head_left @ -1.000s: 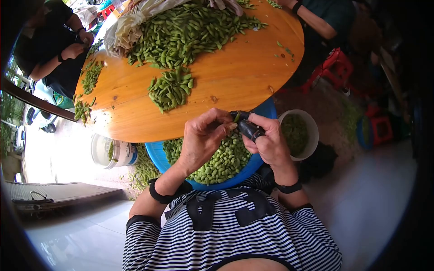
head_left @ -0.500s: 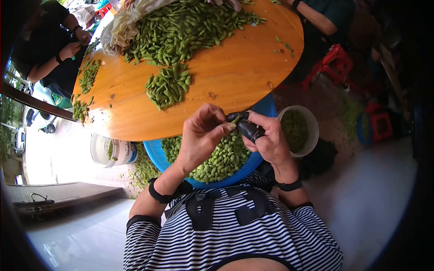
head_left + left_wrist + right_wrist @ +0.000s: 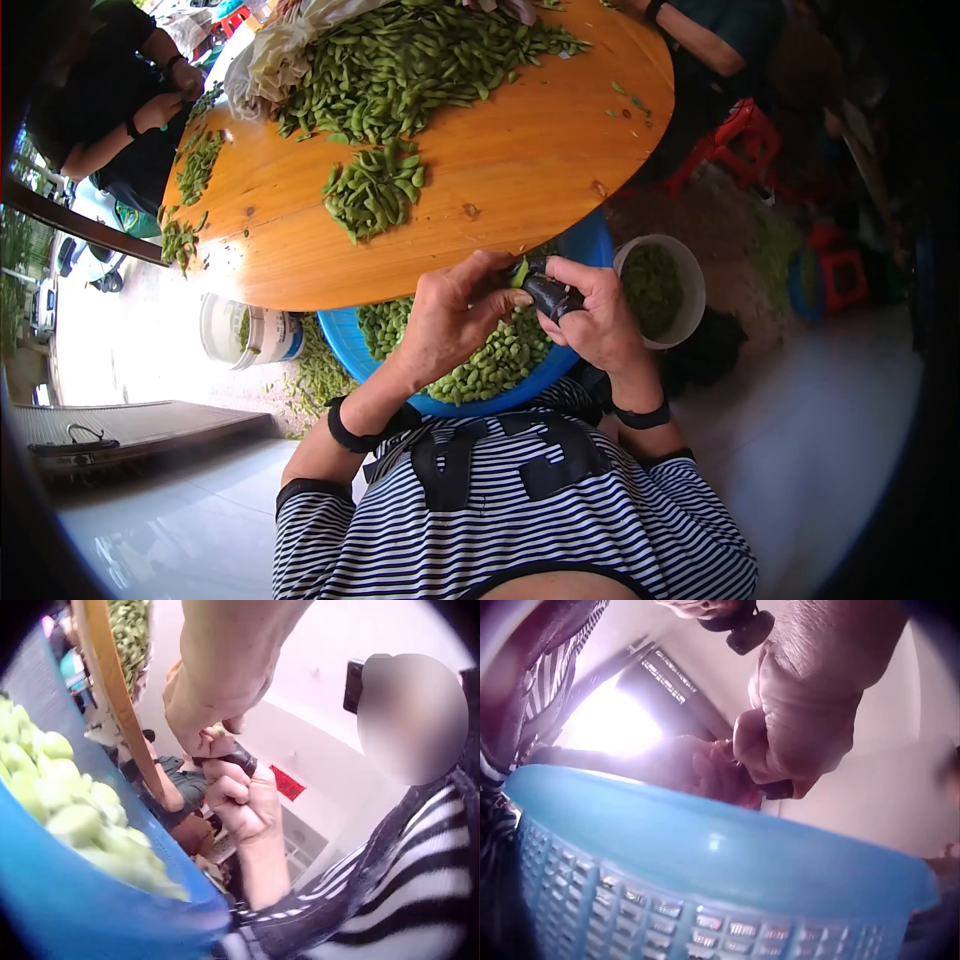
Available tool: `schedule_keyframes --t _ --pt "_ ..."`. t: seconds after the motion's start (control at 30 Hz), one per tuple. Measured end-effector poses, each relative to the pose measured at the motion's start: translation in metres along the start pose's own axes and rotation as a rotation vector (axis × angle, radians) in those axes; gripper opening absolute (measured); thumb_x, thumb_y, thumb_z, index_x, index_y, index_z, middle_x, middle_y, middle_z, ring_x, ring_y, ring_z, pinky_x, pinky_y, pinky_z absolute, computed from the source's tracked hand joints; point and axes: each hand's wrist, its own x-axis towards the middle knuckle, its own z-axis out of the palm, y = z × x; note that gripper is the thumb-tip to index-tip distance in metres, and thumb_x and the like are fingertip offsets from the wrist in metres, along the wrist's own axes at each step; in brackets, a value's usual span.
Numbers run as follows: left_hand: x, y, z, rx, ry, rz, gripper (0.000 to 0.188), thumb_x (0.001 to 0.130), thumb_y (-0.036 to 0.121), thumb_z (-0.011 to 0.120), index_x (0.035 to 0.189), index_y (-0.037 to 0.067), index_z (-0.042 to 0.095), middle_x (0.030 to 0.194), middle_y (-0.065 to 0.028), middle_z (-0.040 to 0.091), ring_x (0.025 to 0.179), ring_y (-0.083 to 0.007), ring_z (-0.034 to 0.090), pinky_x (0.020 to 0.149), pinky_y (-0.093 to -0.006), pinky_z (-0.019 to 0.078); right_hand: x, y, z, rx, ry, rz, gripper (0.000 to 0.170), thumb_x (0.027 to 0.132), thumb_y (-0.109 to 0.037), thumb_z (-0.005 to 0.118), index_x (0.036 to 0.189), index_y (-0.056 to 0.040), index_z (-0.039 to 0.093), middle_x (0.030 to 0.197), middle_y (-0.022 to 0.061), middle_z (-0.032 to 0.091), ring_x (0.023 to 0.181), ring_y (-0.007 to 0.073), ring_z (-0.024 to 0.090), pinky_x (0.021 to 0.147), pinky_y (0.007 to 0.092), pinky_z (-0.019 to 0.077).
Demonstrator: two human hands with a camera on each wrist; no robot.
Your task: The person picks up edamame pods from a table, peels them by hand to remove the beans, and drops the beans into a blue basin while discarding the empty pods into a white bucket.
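Over the blue basket (image 3: pixel 345 355), my two hands meet at a small green soybean pod (image 3: pixel 519 274). The left hand (image 3: pixel 450 315) pinches the pod between thumb and fingers. From the other side, the right hand (image 3: pixel 602 325) grips it with a thumb and forefinger that wear black finger covers (image 3: pixel 552 294). Much of the pod is hidden by the fingers. Below, the basket holds many shelled green beans (image 3: pixel 490 372). In the left wrist view, the beans (image 3: pixel 75 817) lie beside the hands. The basket's rim (image 3: pixel 712 825) passes under the right hand (image 3: pixel 802 731) in the right wrist view.
A wooden table (image 3: pixel 520 160) bears a big heap of pods (image 3: pixel 400 75) and a smaller pile (image 3: pixel 375 190). White buckets stand left (image 3: pixel 225 335) and right (image 3: pixel 690 300) of the basket. Other people sit at the table's left and right. A red stool (image 3: pixel 745 145) is at the right.
The left hand has shifted slightly right and down, closer to the right hand. The black-covered fingers, spread apart earlier, now lie closer together at the pod.
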Motion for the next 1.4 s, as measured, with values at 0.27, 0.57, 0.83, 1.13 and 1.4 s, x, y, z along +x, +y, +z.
schedule_keyframes --t 0.27,0.57,0.83,1.13,1.4 --pt "0.006 0.000 -0.007 0.236 -0.025 0.147 0.025 0.096 0.002 0.048 0.116 -0.005 0.059 0.070 -0.0037 0.058 0.061 -0.0103 0.056 0.059 -0.0247 0.0472 0.002 0.016 0.019 -0.339 0.232 -0.305 0.024 0.063 0.005 0.052 0.088 0.0057 0.054 0.076 0.0172 0.051 0.064 0.0337 0.049 0.061 0.0350 0.0433" --pt "0.005 -0.001 0.016 -0.248 0.090 -0.236 0.029 0.096 0.012 0.048 0.118 -0.003 0.061 0.070 0.0041 0.050 0.060 -0.0035 0.043 0.054 -0.0188 0.0361 -0.001 0.025 0.020 -0.597 0.333 -0.441 0.036 0.060 0.006 0.057 0.095 0.0021 0.053 0.084 0.0181 0.049 0.075 0.0404 0.053 0.062 0.0431 0.0446" --pt "0.006 -0.002 0.031 -0.382 0.169 -0.251 0.030 0.091 0.008 0.045 0.112 -0.002 0.063 0.066 0.0047 0.048 0.058 -0.0028 0.039 0.050 -0.0201 0.0311 -0.006 0.023 0.027 -0.638 0.402 -0.482 0.029 0.061 0.006 0.057 0.090 0.0027 0.053 0.078 0.0170 0.045 0.071 0.0401 0.053 0.060 0.0417 0.0431" --pt "0.000 -0.001 0.022 -0.282 -0.088 -0.193 0.027 0.091 0.006 0.051 0.114 -0.003 0.059 0.081 -0.0040 0.062 0.076 -0.0153 0.060 0.070 -0.0286 0.0480 -0.027 0.022 -0.035 -0.199 0.409 -0.047 0.018 0.066 0.001 0.055 0.084 -0.0001 0.058 0.069 0.0016 0.049 0.064 0.0083 0.045 0.056 0.0258 0.0394" --pt "0.075 -0.003 -0.069 1.271 0.417 0.426 0.008 0.077 0.006 0.059 0.077 0.005 0.067 0.082 -0.0110 0.060 0.089 -0.0285 0.055 0.078 -0.0394 0.0452 -0.067 0.042 -0.118 -1.042 0.755 0.140 0.039 0.065 0.007 0.055 0.104 0.0082 0.054 0.096 0.0289 0.061 0.094 0.0486 0.056 0.083 0.0456 0.0457"
